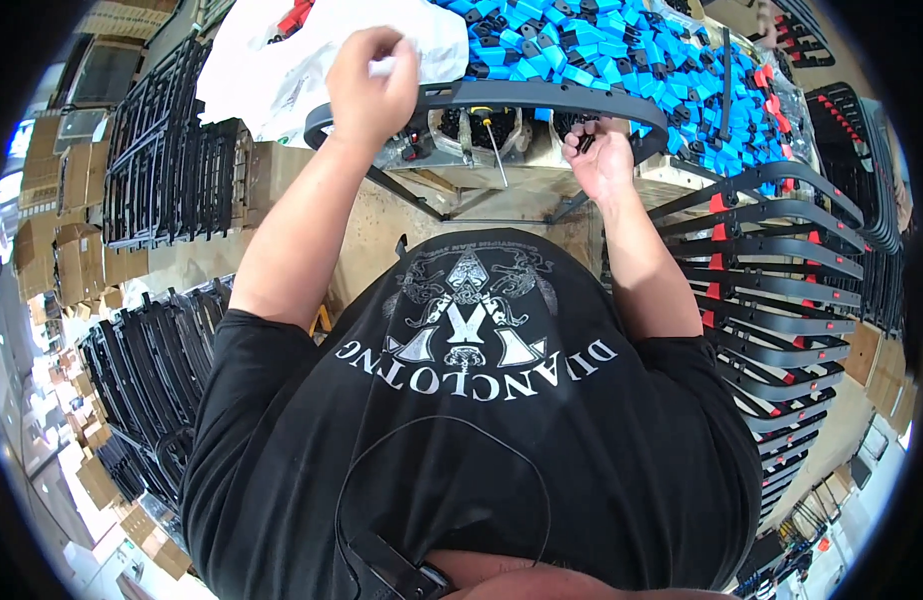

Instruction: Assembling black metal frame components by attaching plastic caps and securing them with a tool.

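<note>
A curved black frame bar (542, 98) lies across the near side of the workbench. My left hand (374, 95) is over the bar's left end, thumb and fingers curled together; whatever is between them, if anything, I cannot make out. Under the bar's right part, my right hand (604, 165) is turned palm up, fingers curled around several small black pieces (586, 142). Between my hands, a screwdriver (493, 140) with a yellow and black handle rests near an open bag of small black parts (467, 130).
Many blue plastic parts (622, 70) with black pieces are heaped at the back right. A white plastic bag (272, 70) lies at the back left. Curved black bars with red parts (782, 245) are stacked to my right. Black frames (172, 150) and cardboard boxes (67, 180) stand left.
</note>
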{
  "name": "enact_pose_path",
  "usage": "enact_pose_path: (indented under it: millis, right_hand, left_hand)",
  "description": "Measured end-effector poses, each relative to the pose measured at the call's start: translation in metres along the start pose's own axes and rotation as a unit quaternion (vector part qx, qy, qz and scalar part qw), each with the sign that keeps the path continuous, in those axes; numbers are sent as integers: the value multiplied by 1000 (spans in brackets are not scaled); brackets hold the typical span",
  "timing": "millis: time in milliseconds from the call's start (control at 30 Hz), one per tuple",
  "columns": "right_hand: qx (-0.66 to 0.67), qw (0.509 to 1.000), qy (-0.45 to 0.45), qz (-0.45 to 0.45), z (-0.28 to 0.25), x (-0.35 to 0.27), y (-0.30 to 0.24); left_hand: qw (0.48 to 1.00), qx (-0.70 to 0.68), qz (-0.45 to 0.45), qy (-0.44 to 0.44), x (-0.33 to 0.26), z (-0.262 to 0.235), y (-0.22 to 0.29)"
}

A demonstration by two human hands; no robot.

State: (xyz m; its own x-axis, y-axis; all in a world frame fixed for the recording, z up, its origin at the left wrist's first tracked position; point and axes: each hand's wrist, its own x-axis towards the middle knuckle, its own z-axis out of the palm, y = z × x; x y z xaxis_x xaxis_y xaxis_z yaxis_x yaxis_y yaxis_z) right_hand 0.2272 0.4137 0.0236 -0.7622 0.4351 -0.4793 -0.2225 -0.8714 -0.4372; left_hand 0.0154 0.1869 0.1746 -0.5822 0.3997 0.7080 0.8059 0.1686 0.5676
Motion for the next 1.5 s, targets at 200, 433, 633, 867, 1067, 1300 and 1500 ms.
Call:
enact_pose_path:
  millis: [200, 433, 633, 867, 1067, 1300, 1500]
  right_hand:
    - [-165, 984, 27, 55, -24, -61, 8]
    - [-241, 961, 95, 101, -87, -118, 29]
    - [-265, 947, 159, 83, -109, -153, 32]
    - [-378, 895, 226, 67, -129, -175, 33]
    - [-451, 869, 200, 40, -167, -174, 53]
    - [-459, 865, 197, 34, -170, -155, 58]
    - [-427, 880, 202, 56, -148, -150, 57]
  left_hand:
    - [972, 24, 151, -178, -94, -26, 15]
    - [875, 223, 22, -429, -113, 64, -88]
    - [770, 161, -72, -613, -109, 123, -118]
    - [746, 188, -77, -634, -113, 132, -133]
    - [647, 221, -65, -727, -87, 146, -120]
    - [651, 251, -127, -705, -93, 148, -105]
    - [717, 291, -152, -615, -113, 154, -114]
